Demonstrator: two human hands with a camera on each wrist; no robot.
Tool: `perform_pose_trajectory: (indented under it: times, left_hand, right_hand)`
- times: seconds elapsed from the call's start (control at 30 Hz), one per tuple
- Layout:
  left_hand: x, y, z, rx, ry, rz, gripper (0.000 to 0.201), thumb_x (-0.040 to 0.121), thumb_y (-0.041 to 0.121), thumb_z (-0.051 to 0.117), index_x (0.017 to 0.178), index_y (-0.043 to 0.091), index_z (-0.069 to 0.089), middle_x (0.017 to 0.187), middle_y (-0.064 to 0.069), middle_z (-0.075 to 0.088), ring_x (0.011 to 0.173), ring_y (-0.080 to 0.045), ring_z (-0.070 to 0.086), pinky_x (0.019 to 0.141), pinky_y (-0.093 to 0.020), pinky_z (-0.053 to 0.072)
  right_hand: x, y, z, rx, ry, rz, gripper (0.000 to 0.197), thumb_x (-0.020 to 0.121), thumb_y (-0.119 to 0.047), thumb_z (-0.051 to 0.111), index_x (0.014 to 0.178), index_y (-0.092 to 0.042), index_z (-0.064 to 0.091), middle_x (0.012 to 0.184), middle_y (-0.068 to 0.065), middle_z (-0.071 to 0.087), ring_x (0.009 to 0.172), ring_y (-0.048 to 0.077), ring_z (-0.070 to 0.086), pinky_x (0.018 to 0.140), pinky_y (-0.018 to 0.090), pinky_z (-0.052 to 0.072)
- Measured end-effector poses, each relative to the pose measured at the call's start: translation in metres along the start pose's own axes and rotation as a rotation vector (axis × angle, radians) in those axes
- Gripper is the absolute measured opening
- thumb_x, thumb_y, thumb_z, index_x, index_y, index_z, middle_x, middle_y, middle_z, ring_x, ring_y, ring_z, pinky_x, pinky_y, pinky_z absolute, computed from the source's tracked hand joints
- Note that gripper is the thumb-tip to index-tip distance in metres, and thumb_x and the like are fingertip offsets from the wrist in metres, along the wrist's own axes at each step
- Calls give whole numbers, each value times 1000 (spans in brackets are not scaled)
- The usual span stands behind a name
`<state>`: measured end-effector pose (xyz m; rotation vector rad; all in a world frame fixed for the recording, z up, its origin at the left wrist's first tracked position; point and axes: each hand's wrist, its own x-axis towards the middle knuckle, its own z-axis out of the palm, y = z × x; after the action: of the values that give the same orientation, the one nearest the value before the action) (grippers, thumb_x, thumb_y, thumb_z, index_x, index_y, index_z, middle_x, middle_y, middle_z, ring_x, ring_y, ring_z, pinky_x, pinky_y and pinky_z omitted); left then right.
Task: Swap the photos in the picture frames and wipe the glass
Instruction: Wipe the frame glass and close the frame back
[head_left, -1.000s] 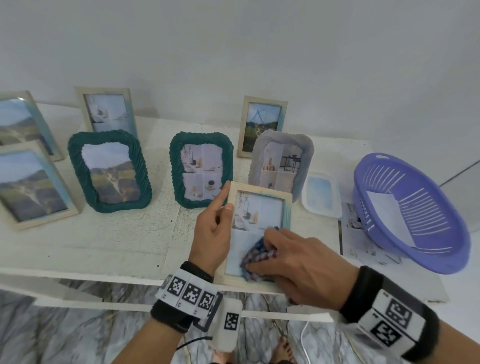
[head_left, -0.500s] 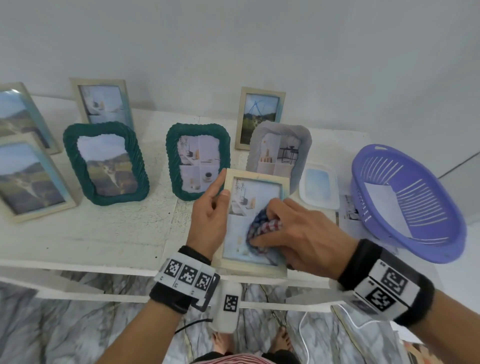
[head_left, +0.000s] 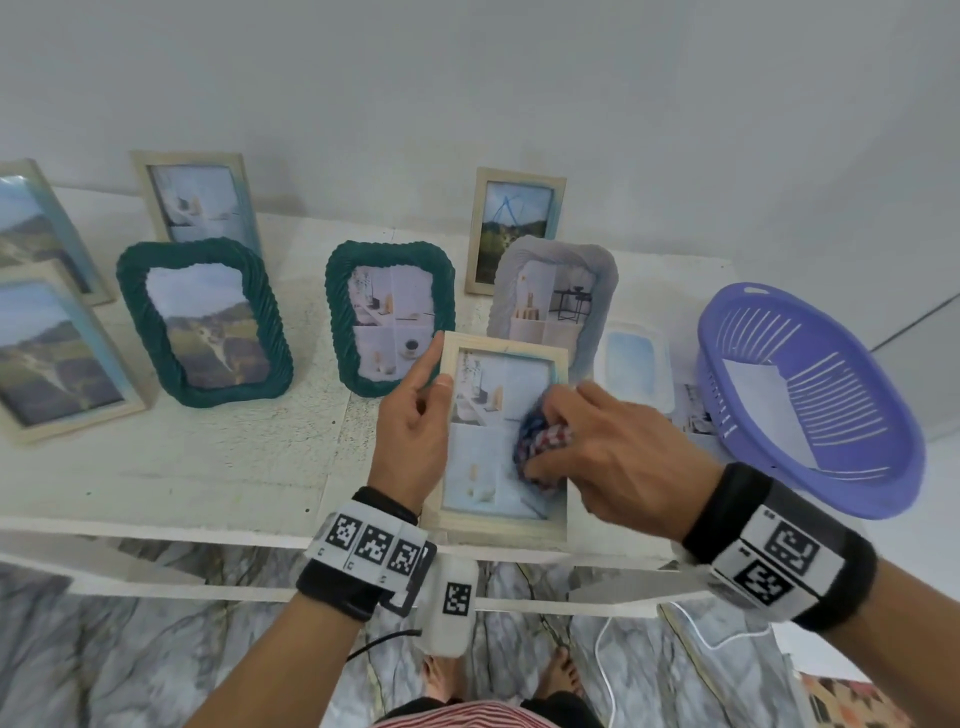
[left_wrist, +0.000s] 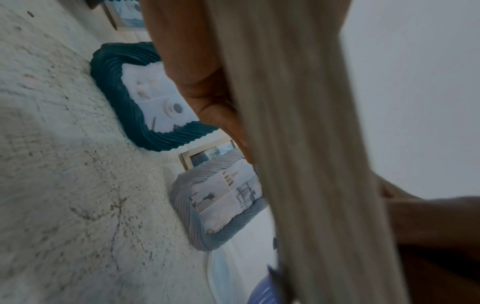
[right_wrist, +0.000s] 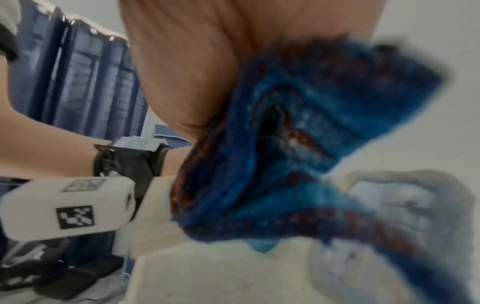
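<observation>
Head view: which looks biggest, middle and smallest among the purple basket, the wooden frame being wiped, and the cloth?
1. Purple basket
2. Wooden frame
3. Cloth, bunched and partly hidden under the right hand

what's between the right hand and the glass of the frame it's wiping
Only the cloth: the right hand grips it bunched and presses it on the glass of the wooden frame. The left hand holds the frame's left edge, clear of the wiping.

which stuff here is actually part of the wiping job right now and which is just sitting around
In use:
- light wooden frame, steadied by the left hand
- blue and red cloth, bunched in the right hand on the glass

Lying about:
- two green frames
- grey frame
- wooden frames standing further back
- purple basket
- loose clear pane
</observation>
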<state>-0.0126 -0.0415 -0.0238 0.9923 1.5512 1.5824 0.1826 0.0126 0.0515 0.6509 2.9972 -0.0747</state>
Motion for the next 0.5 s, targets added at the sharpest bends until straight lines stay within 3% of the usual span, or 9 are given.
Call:
perform_pose_trajectory:
  times: [0.03,0.07,0.13,0.2,0.27,0.33,0.4,0.43,0.5]
  left_hand:
    - [1,0,-1,-11,8,-1,44,103,7,42,146,18,43,103,4,66,60,5,47,63,-7,42]
    - [2,2,-1,-13,8,1,44,103,7,42,146,17,43,103,7,66,60,7,47,63,-7,42]
    - [3,3,-3,10,9,4,44,103,7,42,145,20,43,71,14,55,48,2,36,52,-10,35]
    - [3,1,-5,6,18,-10,44,103,7,42,143,26,42,54,17,41,45,-1,29,49,-14,31]
    - [3,0,-5,-3,43,-15,44,103,8,42,142,28,42,58,18,50,50,1,33,53,-12,35]
    - [4,2,-4,-9,56,-11,44,103,9,43,144,25,43,81,9,61,56,0,38,57,-10,38]
    - [5,5,-2,5,57,3,44,103,8,43,146,21,43,93,5,61,50,2,35,53,-7,35]
    - [5,6,-2,19,56,14,45,103,7,43,146,19,44,92,4,63,47,1,32,50,-6,32]
    - [3,7,-2,37,45,23,45,103,7,43,145,20,44,71,8,58,45,-1,28,48,-9,29]
  right_hand:
    - [1,4,-2,-27,42,48,30,79,-15,56,99,-32,71,104,7,52,84,25,49,47,32,44]
    - [2,5,-2,-42,77,81,29,78,-14,62,100,-30,71,103,8,51,84,26,48,47,35,47]
    - [1,-1,0,-20,111,72,30,77,-13,65,100,-30,71,102,8,51,85,25,47,48,35,48]
    - [-5,-10,5,36,79,8,28,79,-18,57,99,-32,72,101,5,49,87,21,46,50,30,45]
    - [-8,-14,8,27,41,4,29,81,-23,49,97,-33,71,101,3,48,85,19,44,50,28,43]
    - [-6,-12,8,-33,66,98,26,81,-22,51,96,-30,71,101,5,49,84,21,44,48,29,40]
    - [-3,-14,6,-95,124,198,28,82,-22,47,95,-26,71,99,6,49,82,22,45,49,28,33]
    - [-2,-17,6,-102,141,217,31,84,-25,42,93,-24,71,98,6,49,82,23,46,50,28,33]
    - [-6,-25,11,-55,128,196,33,83,-28,38,89,-24,71,96,5,48,81,21,46,48,26,34]
